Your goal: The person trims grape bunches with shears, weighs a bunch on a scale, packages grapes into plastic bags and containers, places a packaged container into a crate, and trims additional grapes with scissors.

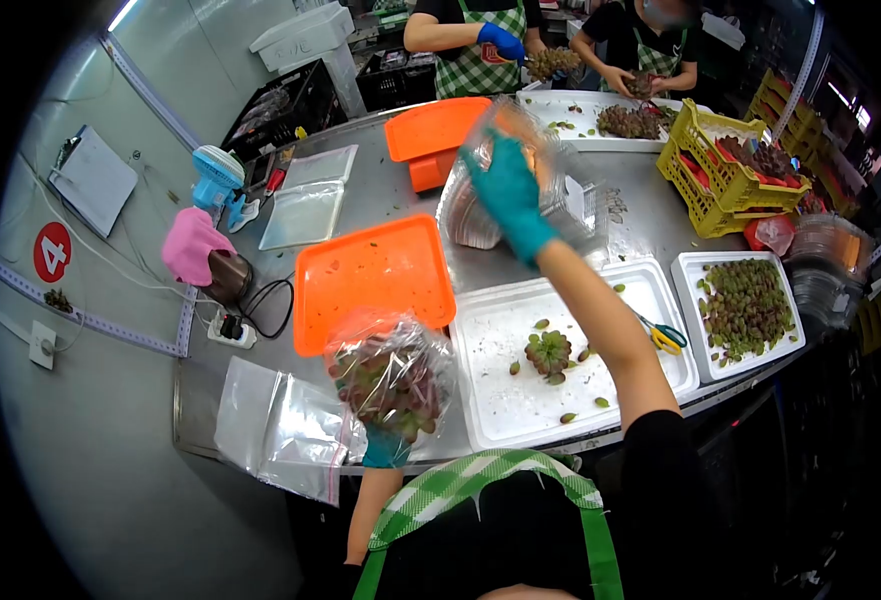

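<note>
My left hand (387,447), in a teal glove, is closed under a clear plastic bag (430,350) of reddish-green succulents (392,392). The bag is in front of the front orange tray (375,275); my fingers are partly hidden. My right hand (508,190), also teal-gloved, reaches forward to the stacked clear plastic containers (475,220). It grips a clear plastic container (520,120), which is blurred by motion. Below my right forearm, a white tray (485,405) holds a succulent rosette (548,352), several loose leaves and yellow-handled scissors (667,338).
Clear bags (280,420) lie at the front left, beyond them a power strip (230,330) and small blue fan (218,180). An orange scale (435,135) stands at the back. Right are a tray of small succulents (750,310) and yellow crates (725,175). Two people work opposite.
</note>
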